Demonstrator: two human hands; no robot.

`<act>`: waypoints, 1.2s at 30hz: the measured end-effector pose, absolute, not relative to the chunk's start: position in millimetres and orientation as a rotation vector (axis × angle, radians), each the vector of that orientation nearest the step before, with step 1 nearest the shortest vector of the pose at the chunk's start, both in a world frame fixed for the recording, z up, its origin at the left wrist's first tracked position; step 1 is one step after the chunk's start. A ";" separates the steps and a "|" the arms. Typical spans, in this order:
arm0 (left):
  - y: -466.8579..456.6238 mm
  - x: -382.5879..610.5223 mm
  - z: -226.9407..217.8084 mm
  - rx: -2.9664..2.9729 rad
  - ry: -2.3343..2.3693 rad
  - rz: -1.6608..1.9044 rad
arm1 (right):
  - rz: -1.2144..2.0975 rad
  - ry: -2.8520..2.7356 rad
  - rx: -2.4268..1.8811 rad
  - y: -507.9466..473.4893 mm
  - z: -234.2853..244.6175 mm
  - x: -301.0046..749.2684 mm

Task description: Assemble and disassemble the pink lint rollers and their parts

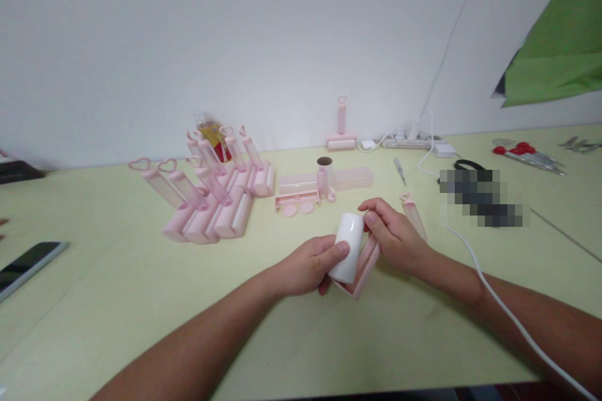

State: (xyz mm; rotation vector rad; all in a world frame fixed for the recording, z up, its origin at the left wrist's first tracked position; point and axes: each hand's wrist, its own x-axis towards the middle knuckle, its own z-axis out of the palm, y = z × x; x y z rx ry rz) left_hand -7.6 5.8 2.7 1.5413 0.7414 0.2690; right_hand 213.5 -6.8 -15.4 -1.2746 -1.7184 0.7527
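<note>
My left hand (314, 264) is closed around a white roll (347, 247), thumb on its side. My right hand (394, 233) grips a pink roller frame (363, 268) that cradles the roll, its fingers curled over the roll's top end. The frame's pink handle (414, 213) sticks out behind my right hand. Both hands meet at the middle of the pale green table (141, 301).
Several finished pink lint rollers (211, 200) lie in a pile at the back left. Pink covers and small parts (324, 187) sit behind my hands; one roller (341, 131) stands by the wall. A white cable (493, 288) crosses my right forearm. A phone (26, 264) lies left, scissors (527, 153) right.
</note>
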 end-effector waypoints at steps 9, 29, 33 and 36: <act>0.7 -8.5 10.1 1.738 0.713 0.270 | 0.813 -1.803 -0.968 -13.5 -12.8 210.1; -12.1 0.5 17.9 2.089 0.875 0.610 | 1.437 -1.498 -1.051 -21.7 2.8 195.2; -10.4 0.2 15.9 2.258 0.924 0.615 | 1.549 -1.419 -1.067 -19.4 6.1 200.9; -8.8 -2.3 14.9 2.362 0.899 0.554 | 1.725 -1.338 -1.009 -15.1 2.1 209.8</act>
